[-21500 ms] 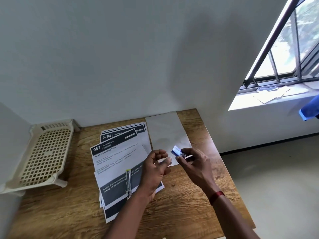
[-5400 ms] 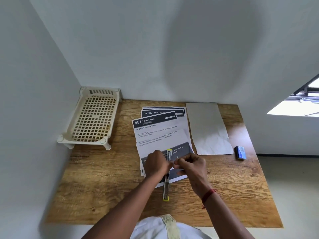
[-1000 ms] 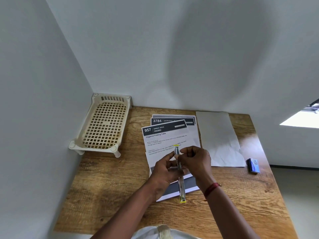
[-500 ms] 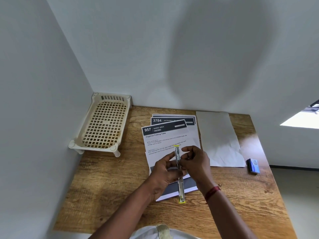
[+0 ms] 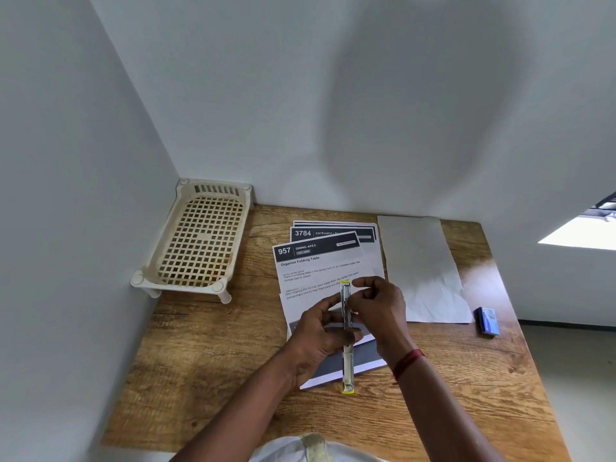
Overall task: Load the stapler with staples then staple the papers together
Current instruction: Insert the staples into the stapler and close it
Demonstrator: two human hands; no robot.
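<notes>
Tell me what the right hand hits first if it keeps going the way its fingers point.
The stapler. The right hand points leftward, its fingertips seemingly on the stapler's upper part. Just beyond is the left hand, gripping it from the other side. Exact contact is hard to judge.

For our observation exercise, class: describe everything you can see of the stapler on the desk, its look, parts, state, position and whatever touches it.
The stapler is long, narrow and silver, seemingly metal, with a yellow tip at each end. It seems swung open into one straight strip, lying across the printed papers, its near end over the wooden table. The left hand grips its middle; the right hand pinches its far half. Staples inside cannot be made out.
</notes>
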